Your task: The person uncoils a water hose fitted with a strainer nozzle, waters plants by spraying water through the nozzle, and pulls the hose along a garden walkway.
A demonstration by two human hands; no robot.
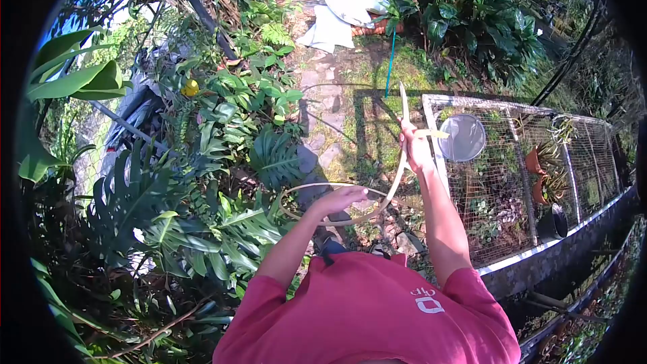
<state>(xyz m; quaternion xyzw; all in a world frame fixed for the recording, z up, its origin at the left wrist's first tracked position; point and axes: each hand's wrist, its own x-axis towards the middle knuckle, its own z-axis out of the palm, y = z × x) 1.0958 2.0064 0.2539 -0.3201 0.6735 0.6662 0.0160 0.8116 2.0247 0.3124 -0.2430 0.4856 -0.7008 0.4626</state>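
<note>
A long, pale, flexible strip, possibly bamboo or cane, curves into a wide hoop (pixel 292 213) in front of my body. My right hand (pixel 416 149) is closed around the strip, out in front beside the wire mesh frame. One tapered end (pixel 404 100) points up past my fingers, and a short yellowish piece (pixel 431 133) sticks out to the right of the hand; I cannot tell whether it belongs to the same strip. My left hand (pixel 345 199) lies over the hoop with its fingers stretched out, palm down. Whether it touches the strip is unclear.
On my right stands a white-edged wire mesh frame (pixel 472 202) with a round translucent lid-like disc (pixel 462 137) and potted plants (pixel 541 189). Broad-leaved plants (pixel 222 222) crowd the left. White sacks (pixel 347 13) lie on the stone path (pixel 313 101) ahead. A thin teal pole (pixel 391 64) stands beyond.
</note>
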